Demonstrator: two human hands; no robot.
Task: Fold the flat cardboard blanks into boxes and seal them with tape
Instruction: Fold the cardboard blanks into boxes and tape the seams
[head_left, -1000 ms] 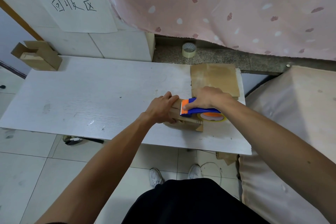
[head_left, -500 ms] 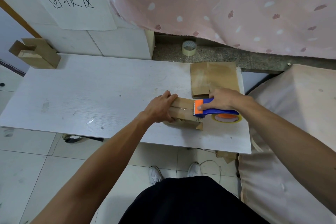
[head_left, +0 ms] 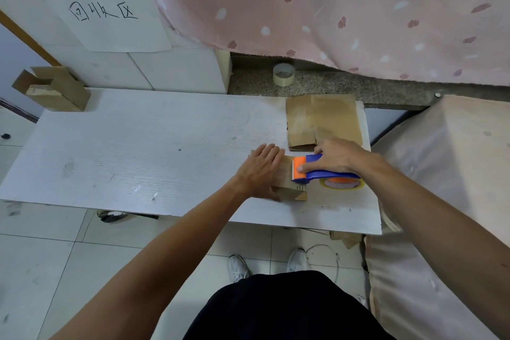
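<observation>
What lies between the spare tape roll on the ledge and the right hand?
The flat cardboard blanks, lying on the table; the head view shows it.

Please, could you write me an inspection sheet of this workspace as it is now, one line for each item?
Surface: white table, scuffed, with dark marks.
Job's things: small cardboard box under the left hand; tape dispenser on its right end; flat cardboard blanks behind; folded boxes at the far left.
Clutter: spare tape roll on the stone ledge; cardboard scraps on the floor.
Hands: left hand flat on the box, fingers straight; right hand grips the dispenser.
Cables: thin white wire looped on the floor.
Surroundings: pink curtain; handwritten paper sign on the tiled wall.
</observation>
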